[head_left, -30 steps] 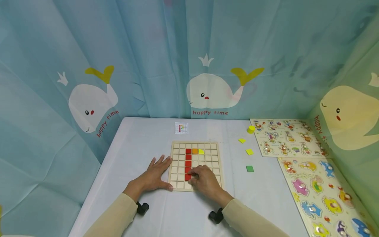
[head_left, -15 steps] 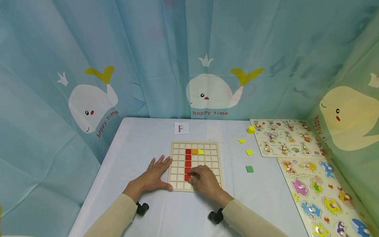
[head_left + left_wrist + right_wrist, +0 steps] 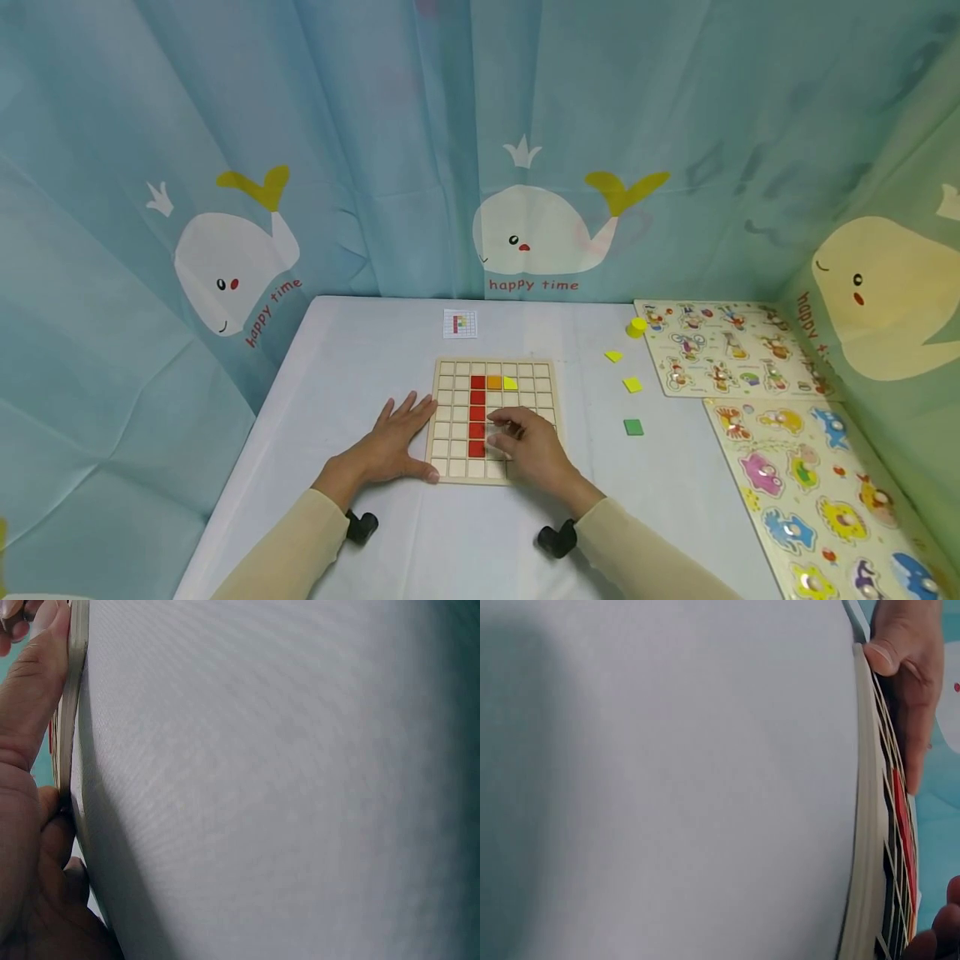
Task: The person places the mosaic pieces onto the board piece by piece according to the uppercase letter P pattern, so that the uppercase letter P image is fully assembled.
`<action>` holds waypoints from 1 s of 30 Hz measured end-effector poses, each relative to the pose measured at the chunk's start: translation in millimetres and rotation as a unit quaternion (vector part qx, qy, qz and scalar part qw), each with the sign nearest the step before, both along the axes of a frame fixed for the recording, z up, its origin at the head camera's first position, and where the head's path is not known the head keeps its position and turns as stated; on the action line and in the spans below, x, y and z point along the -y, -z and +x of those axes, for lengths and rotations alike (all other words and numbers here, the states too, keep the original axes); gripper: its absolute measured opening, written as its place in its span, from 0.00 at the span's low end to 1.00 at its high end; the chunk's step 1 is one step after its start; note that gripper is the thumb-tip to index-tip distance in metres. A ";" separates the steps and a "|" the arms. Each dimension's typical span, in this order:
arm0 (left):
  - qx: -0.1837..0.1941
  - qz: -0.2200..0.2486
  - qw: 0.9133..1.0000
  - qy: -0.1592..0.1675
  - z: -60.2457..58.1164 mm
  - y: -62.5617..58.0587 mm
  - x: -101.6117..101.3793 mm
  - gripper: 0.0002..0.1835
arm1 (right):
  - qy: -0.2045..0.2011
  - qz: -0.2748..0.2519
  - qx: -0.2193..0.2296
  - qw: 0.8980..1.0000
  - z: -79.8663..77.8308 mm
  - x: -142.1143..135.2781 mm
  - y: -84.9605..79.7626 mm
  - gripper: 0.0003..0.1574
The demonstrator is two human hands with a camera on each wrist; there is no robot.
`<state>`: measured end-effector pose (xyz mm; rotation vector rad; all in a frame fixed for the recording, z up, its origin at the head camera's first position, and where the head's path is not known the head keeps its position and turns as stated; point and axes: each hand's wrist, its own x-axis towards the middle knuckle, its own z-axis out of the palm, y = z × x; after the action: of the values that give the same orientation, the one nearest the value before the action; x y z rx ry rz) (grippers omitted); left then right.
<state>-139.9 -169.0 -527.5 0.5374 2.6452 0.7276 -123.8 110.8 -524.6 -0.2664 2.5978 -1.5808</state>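
Observation:
A wooden grid board lies on the white table in front of me. Several red square tiles form a column in it, with an orange tile and a yellow cut-corner tile beside the top one. My left hand rests along the board's left side, fingers spread, thumb at the near left corner. Over the board's right half, my right hand hovers just right of the red column. Its thumb and fingertips are apart, and no tile shows between them. The right wrist view catches only its fingertips.
A printed pattern card lies behind the board. To the right are a green square, a yellow square, a yellow triangular piece and a yellow round stack. Two picture puzzle boards cover the table's right side.
My right hand has drawn back slightly rightward from the lower red tiles, and its fingers have parted, uncovering the column. My left hand and the board have stayed put.

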 end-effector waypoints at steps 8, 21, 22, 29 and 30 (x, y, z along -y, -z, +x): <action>0.006 -0.004 1.000 -0.008 -0.9 0.3 -0.3 0.68 | -0.014 -0.038 -0.002 0.999 -6.6 -24.1 -6.4 0.21; 0.001 -0.008 1.000 -0.005 -1.0 2.1 0.0 0.68 | 0.021 0.057 -0.026 0.998 -17.8 -146.3 -25.0 0.33; 0.000 -0.009 1.000 -0.004 -0.8 1.7 0.0 0.68 | 0.021 0.063 -0.019 0.998 -17.3 -156.4 -25.6 0.34; 0.002 -0.007 1.000 -0.005 -0.1 1.1 -0.5 0.68 | 0.007 0.122 0.027 0.992 -9.0 -206.6 -24.2 0.38; 0.002 -0.008 1.000 -0.005 -0.1 1.2 -0.6 0.68 | 0.007 0.134 0.032 0.990 -8.1 -210.5 -22.8 0.38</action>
<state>-140.1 -168.4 -528.7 0.5190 2.6492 0.7091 -131.9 321.3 -501.7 -0.1727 2.7246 -1.2015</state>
